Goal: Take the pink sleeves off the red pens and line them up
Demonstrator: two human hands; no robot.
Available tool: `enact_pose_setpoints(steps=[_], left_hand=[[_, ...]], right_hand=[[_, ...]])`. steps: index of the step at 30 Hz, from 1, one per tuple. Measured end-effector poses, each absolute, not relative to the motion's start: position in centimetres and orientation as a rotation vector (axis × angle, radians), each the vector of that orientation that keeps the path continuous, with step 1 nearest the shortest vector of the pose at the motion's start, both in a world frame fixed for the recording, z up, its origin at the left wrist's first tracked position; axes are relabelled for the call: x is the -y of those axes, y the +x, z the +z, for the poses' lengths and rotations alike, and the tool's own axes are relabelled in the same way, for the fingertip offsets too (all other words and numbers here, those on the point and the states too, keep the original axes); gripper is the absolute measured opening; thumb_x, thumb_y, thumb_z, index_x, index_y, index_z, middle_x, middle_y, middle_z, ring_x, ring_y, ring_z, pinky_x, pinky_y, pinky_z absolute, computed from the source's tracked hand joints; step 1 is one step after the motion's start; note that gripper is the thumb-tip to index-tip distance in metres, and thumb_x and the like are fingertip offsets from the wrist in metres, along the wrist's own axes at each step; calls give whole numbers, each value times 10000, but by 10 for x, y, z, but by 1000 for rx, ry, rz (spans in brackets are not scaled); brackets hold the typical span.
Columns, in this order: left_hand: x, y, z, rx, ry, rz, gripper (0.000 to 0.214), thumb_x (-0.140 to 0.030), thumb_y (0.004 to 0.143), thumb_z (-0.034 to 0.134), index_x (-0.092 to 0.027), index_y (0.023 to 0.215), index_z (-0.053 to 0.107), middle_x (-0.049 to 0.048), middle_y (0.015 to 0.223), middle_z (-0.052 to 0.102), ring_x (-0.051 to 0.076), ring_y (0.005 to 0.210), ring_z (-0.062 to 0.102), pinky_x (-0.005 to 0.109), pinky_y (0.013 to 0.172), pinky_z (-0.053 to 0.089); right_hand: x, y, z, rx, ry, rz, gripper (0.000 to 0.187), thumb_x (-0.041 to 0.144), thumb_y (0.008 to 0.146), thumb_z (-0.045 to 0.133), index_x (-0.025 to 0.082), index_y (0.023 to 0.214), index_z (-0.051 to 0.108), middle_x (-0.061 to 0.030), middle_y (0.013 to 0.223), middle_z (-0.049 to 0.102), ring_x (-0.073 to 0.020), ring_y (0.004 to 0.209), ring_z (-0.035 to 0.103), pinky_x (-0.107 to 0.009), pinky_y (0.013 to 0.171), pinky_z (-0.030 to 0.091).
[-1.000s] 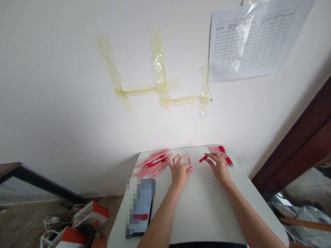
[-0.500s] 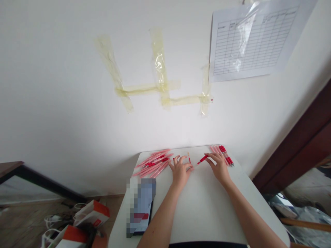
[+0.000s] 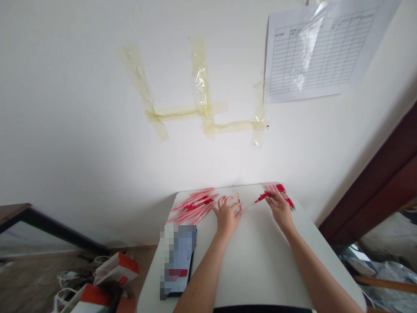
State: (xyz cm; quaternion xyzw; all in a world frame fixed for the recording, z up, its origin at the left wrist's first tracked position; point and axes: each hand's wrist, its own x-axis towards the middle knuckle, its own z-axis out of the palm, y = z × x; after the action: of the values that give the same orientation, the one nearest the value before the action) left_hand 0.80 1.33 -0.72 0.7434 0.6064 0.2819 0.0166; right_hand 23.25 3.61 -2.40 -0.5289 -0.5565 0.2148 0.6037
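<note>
Red pen part | right hand: pinched on it | left hand: narrow grip, can't tell if closed

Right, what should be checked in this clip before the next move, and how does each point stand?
1. Red pen part held in the right hand: ok.
2. Left hand gripping the thin clear piece: cannot tell, too small.
3. Red-and-yellow stick lying loose on the tabletop: ok.
4. Pink pens on the left lined up: not ok, they cross in a pile.
5. Phone apart from both hands: ok.
</note>
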Motion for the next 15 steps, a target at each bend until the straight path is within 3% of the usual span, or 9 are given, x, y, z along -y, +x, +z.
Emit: enact_pose_setpoints(steps=[5,10,15], left_hand=[[-12,10,-6,-1868,2317,895,261,-413,797,768,-403,1056,740,18,1367,612,333,1370,410,770,1151,94],[-12,10,-3,-1853,2357,903,120,-355,899,648,-370,951,755,6,1330,631,303,1360,431,754,1163,110],[-12,8,-1,-1880,2398,929,143,-287,918,610,-329,907,746,16,1328,632,300,1357,446,759,1174,63]], right_hand=[[-35,227,-22,1277,-1196,605,435,596,801,680,211,1002,703,-113,1068,751,-288,1005,704,-496,945,543],[-32,224,-21,1313,-1191,663,429,595,813,672,218,1018,697,-92,1015,755,-277,979,702,-474,925,546],[-30,226,-25,1596,-1321,253,396,516,934,537,283,1223,673,-89,1113,726,-308,1139,584,-546,1019,451]])
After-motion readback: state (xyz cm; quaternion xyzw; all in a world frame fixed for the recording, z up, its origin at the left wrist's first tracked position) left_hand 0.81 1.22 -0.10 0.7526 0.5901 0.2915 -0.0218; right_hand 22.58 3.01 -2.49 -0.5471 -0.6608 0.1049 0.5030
